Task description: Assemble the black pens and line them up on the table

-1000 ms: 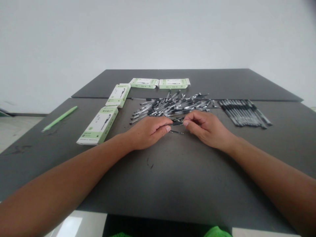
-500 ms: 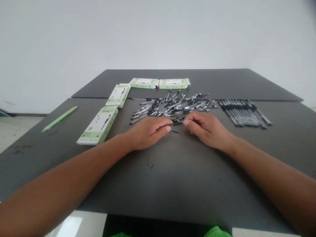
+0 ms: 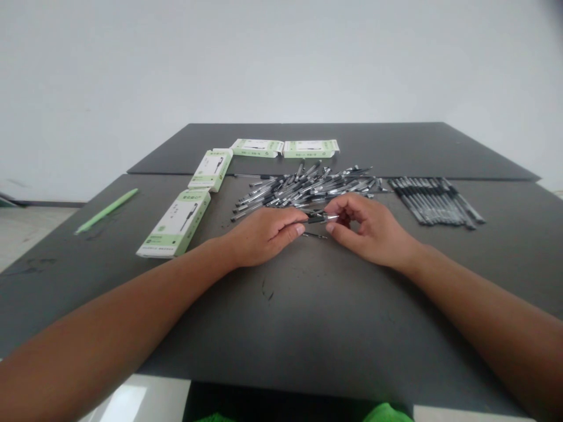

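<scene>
My left hand pinches a pen between thumb and fingers, its dark grip and clear, pointed tip sticking out to the right. Around that tip, my right hand has its thumb and index finger apart, with the tip in the gap between them. Below the held pen, a thin dark piece lies on the table. Just beyond both hands spreads a loose heap of clear and black pens. To the right, several similar pens lie side by side in a row.
Two white and green boxes lie end to end at the left. Two more boxes lie behind the heap. A light green pen rests at the far left of the dark table.
The thumb and index finger of my right hand have parted, and the held pen's clear tip now shows between them. My left hand has stayed in place.
</scene>
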`<state>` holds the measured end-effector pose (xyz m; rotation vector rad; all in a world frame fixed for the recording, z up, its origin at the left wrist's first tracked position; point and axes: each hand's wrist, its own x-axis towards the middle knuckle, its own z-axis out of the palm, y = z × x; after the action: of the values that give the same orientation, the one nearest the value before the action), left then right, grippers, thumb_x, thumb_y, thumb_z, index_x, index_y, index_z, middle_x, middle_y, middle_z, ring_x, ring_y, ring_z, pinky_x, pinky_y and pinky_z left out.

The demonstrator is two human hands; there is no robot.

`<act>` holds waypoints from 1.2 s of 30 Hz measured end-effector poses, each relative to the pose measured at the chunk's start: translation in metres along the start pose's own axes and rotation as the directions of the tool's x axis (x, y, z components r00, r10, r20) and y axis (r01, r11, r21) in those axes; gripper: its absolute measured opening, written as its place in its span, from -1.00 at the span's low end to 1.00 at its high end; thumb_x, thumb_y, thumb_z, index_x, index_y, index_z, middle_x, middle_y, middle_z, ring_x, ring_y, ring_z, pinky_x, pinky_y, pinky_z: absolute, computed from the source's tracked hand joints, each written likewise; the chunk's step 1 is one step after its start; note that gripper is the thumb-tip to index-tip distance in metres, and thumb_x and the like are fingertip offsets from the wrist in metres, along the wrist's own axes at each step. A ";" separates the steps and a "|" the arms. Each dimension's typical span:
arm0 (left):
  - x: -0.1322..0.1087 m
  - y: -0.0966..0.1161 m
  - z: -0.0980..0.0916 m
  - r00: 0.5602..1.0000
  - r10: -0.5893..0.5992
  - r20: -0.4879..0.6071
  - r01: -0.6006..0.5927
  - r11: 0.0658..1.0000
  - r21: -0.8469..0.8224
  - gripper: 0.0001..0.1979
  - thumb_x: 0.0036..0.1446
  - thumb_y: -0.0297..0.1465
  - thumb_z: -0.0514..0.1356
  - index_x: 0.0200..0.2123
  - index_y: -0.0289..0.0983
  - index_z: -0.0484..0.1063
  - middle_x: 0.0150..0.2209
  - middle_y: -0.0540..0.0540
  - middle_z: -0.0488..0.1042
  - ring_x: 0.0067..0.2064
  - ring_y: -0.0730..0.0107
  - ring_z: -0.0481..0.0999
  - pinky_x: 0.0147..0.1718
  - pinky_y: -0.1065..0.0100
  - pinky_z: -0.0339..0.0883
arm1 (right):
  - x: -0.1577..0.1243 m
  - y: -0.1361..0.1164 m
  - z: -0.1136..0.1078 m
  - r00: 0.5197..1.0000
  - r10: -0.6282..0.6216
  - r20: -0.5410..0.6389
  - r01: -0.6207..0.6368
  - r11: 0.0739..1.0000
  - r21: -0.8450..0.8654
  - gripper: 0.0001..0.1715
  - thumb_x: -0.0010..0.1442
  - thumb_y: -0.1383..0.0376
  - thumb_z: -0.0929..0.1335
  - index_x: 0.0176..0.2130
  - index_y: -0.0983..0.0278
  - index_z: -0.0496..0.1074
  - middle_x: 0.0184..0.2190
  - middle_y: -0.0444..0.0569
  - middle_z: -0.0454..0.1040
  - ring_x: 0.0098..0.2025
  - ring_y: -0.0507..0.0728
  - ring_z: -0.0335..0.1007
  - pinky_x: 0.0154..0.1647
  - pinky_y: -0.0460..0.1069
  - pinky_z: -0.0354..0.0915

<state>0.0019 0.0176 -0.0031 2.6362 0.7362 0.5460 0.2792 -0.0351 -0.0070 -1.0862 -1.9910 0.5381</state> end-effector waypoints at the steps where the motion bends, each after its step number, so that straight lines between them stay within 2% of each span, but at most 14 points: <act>1: 0.000 0.000 0.000 1.000 0.000 -0.001 0.000 1.000 -0.002 -0.66 0.58 -0.22 0.09 0.19 -0.22 0.55 -0.03 -0.08 0.72 -0.04 0.26 0.70 -0.08 0.30 0.42 | 0.000 0.001 0.001 1.000 -0.006 -0.001 0.006 1.000 -0.015 -0.83 0.32 0.32 0.48 -0.08 0.22 0.49 -0.29 -0.06 0.58 -0.34 0.11 0.45 -0.29 0.02 0.36; 7: -0.001 -0.001 0.001 1.000 0.009 -0.005 -0.009 1.000 0.010 -0.66 0.58 -0.21 0.09 0.19 -0.21 0.55 0.02 -0.09 0.72 -0.01 0.25 0.71 -0.05 0.29 0.44 | 0.001 0.002 -0.001 1.000 -0.001 0.006 0.001 0.997 -0.081 -0.96 0.37 0.29 0.45 -0.18 0.21 0.50 -0.33 -0.07 0.56 -0.35 0.10 0.43 -0.31 0.00 0.32; 20: 0.000 0.001 0.000 1.000 -0.004 -0.002 0.004 1.000 -0.001 -0.65 0.57 -0.21 0.10 0.19 -0.21 0.56 0.02 -0.10 0.72 0.00 0.24 0.71 -0.04 0.30 0.45 | 0.001 0.001 -0.002 0.999 0.022 0.025 -0.019 0.995 -0.093 -0.92 0.41 0.25 0.44 -0.17 0.21 0.52 -0.35 -0.08 0.57 -0.35 0.10 0.44 -0.31 -0.01 0.31; 29: 0.000 0.001 0.001 1.000 -0.007 -0.002 0.007 1.000 -0.011 -0.65 0.58 -0.21 0.09 0.20 -0.21 0.55 0.04 -0.10 0.72 0.02 0.25 0.71 -0.01 0.29 0.44 | 0.001 0.000 -0.004 0.997 0.048 0.058 -0.042 0.994 -0.099 -0.74 0.50 0.13 0.40 -0.22 0.21 0.53 -0.37 -0.07 0.56 -0.35 0.11 0.41 -0.34 -0.01 0.27; 36: 0.000 0.001 0.001 1.000 -0.001 -0.006 0.001 1.000 -0.013 -0.65 0.58 -0.21 0.09 0.20 -0.20 0.55 0.03 -0.10 0.72 0.01 0.25 0.71 -0.02 0.29 0.46 | 0.001 0.000 -0.004 0.997 0.058 0.058 -0.052 0.994 -0.098 -0.72 0.51 0.12 0.38 -0.21 0.21 0.53 -0.37 -0.06 0.56 -0.34 0.12 0.40 -0.35 -0.01 0.26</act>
<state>0.0027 0.0164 -0.0036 2.6236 0.7332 0.5568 0.2816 -0.0341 -0.0039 -1.1998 -2.0632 0.5133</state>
